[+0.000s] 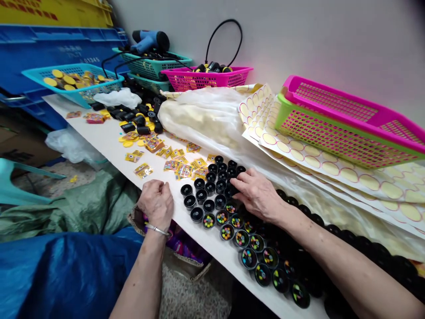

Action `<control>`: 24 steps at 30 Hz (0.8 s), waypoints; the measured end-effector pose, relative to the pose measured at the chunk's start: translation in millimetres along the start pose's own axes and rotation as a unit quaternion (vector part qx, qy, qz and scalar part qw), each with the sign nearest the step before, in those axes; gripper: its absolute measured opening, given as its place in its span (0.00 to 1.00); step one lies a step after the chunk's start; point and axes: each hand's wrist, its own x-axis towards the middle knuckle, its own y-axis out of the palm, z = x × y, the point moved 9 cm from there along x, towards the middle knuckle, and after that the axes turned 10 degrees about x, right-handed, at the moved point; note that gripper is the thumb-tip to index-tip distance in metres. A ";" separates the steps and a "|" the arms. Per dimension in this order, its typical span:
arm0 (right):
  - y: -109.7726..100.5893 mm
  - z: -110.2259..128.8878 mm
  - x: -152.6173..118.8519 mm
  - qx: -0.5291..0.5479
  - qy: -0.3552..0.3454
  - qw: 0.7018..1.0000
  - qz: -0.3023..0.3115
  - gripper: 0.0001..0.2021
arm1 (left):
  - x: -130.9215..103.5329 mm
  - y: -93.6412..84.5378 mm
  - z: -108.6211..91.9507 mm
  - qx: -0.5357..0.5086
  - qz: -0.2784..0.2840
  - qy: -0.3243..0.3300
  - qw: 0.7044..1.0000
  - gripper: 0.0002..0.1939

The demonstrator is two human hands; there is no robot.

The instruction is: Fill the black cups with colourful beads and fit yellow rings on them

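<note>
My left hand point(156, 203) is closed in a loose fist at the table's near edge, and whatever may be inside it is hidden. To its right, small round black cups point(209, 205) stand upright in close rows. My right hand point(255, 193) reaches over these rows with its fingers bent together at the cups, and its fingertips partly hide what they pinch. Nearer to me, several cups hold small multicoloured beads or candies point(227, 231). The cups at the far end of the group look unfilled. Small printed yellow packets point(184, 171) lie just beyond them.
Black cylinders point(139, 119) and yellow discs lie farther back. Sticker sheets point(308, 155) and a green-and-pink basket point(332, 119) stand at right, beside a white plastic bag point(199, 115). A turquoise basket point(76, 75) and a pink basket point(212, 79) sit behind. An open carton point(195, 270) is below.
</note>
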 end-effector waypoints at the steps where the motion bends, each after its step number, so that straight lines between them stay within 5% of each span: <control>1: 1.3 1.4 1.5 -0.016 0.000 1.000 0.005 0.06 | -0.1 -0.4 0.2 -0.011 -0.003 0.000 1.000 0.09; 8: 1.3 5.3 4.9 -0.046 0.001 0.999 0.003 0.07 | -2.4 -5.1 -1.6 -0.043 -0.030 0.003 0.999 0.10; 14: -5.1 -10.6 -3.0 0.120 0.021 0.991 -0.052 0.10 | -2.0 -3.2 -0.3 -0.056 -0.027 -0.001 0.998 0.08; 17: -11.0 -28.3 -14.1 0.272 0.063 0.953 -0.116 0.13 | -1.4 0.0 3.8 -0.077 -0.023 -0.010 0.997 0.08; 21: -6.0 -43.1 -33.0 0.466 0.131 0.865 -0.135 0.14 | -1.1 2.4 6.8 -0.084 -0.030 -0.010 0.996 0.07; 24: -10.3 -37.1 -43.1 0.479 0.113 0.857 -0.152 0.15 | -0.1 4.8 11.6 -0.095 -0.035 -0.019 0.995 0.06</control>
